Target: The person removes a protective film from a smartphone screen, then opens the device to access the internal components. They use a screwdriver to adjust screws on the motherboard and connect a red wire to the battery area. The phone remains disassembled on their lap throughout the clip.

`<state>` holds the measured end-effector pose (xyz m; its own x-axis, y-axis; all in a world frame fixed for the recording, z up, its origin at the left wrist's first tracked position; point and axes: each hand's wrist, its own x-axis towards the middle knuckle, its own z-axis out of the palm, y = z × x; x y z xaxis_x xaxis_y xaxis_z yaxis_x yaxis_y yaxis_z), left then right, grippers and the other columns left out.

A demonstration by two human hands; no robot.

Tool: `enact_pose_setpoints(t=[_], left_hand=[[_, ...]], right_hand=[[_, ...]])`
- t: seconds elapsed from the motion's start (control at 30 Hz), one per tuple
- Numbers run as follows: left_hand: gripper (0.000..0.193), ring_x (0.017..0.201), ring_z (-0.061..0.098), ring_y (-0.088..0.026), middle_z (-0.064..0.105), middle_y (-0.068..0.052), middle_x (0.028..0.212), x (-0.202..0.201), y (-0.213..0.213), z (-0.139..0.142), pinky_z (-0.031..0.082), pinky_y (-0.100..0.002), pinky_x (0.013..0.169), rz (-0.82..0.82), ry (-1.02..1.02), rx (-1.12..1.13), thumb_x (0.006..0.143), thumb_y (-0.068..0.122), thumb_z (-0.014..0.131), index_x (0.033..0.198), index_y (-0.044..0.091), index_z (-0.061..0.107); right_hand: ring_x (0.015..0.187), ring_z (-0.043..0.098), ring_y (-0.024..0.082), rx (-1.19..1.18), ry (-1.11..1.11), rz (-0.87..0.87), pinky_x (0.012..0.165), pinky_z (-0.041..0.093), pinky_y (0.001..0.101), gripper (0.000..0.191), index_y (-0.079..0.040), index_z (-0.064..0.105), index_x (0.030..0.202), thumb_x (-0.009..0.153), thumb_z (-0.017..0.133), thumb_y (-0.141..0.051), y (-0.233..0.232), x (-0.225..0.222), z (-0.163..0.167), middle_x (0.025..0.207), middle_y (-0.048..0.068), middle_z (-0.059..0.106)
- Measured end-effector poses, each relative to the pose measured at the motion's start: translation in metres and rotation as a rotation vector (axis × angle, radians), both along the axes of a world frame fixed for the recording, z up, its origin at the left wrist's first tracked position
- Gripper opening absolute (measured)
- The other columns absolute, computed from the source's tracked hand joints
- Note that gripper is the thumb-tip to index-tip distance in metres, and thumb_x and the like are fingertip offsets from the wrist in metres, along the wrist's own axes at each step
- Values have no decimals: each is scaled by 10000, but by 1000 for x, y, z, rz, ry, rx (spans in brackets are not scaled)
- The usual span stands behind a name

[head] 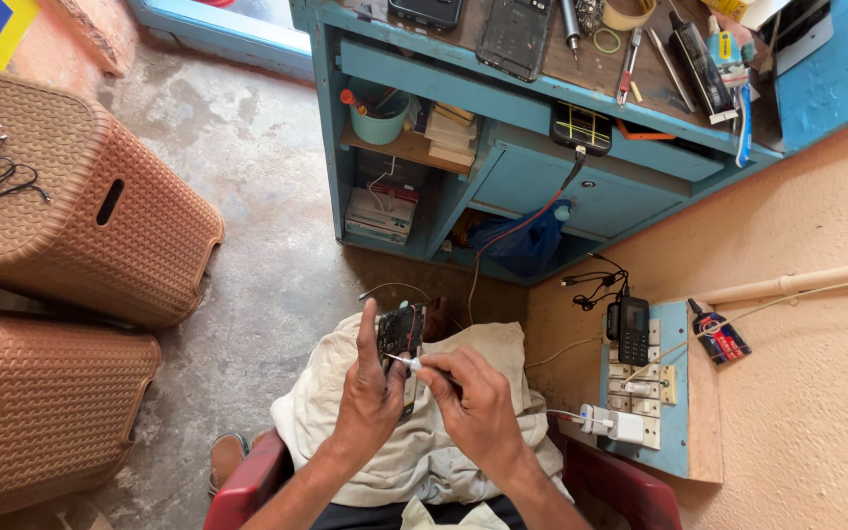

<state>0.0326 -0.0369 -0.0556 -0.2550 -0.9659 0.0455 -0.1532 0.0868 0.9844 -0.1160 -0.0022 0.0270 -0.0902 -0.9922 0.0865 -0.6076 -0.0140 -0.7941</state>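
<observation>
My left hand point(370, 393) grips an opened dark phone point(401, 332) upright over my lap, thumb and fingers wrapped around its lower half. Its bare circuit board faces me. My right hand point(473, 402) pinches a thin white-tipped tool point(402, 361) whose tip touches the phone's lower edge beside my left thumb. Both hands rest above a crumpled cream cloth point(463, 344) spread over my knees.
A blue workbench point(532, 186) stands ahead with phones, tweezers and tools on top. A wall switchboard point(640, 393) with a black keypad phone and white charger is at the right. Two brown woven plastic stools point(80, 206) stand at the left. I sit on a red chair point(247, 486).
</observation>
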Motion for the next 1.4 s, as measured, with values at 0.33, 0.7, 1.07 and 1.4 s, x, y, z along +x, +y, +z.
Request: enact_pose_setpoints(t=[0.33,0.7,1.07,1.4], left_hand=[[934,843,749,-224,706,-152,1008,1,-2,-4,589,-348,701,-9,-13,-27,931,-110,526,1625,189,-22],[925,872,759,-260,723,-179,1041,2,-1,2,583,-342,739,-3,10,-24,931,-110,538,1636,156,2],[966,924,760,-289,720,-184,1089,1,-2,1,578,-343,778,6,36,-91,903,-139,533,1638,168,-12],[943,923,772,-281,721,-177,1081,3,-1,-1,589,-351,769,-14,-5,-81,944,-103,542,1631,172,-42]], right_hand=[[878,745,233,-85,-71,72,722,601,324,282,-5,659,1174,951,728,-163,-3,0,-4,1017,148,736],[731,717,175,143,-109,-15,627,572,314,406,-59,621,1251,894,760,-192,-5,-1,0,859,95,739],[683,636,197,142,-68,-31,613,521,334,386,-72,628,1294,950,744,-203,-4,2,0,807,120,667],[854,688,185,-119,-117,85,641,602,305,474,-6,537,1319,934,723,-211,-4,3,1,1002,134,666]])
